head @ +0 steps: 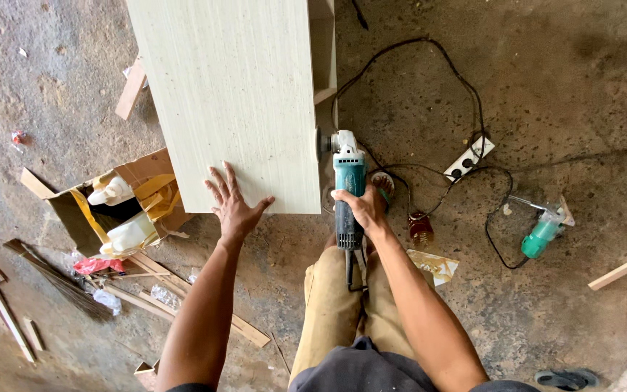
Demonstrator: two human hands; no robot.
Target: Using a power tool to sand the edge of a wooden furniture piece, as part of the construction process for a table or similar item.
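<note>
Pale wood-grain panel, one, runs from the far edge to the middle; left hand lies flat on its near corner, fingers spread, gripping nothing; right hand is closed around the body of one teal angle grinder, whose head touches the panel's right edge. One power strip and black cables lie right on the concrete floor; a second teal tool farther right; one open cardboard box with two pale bottles left.
</note>
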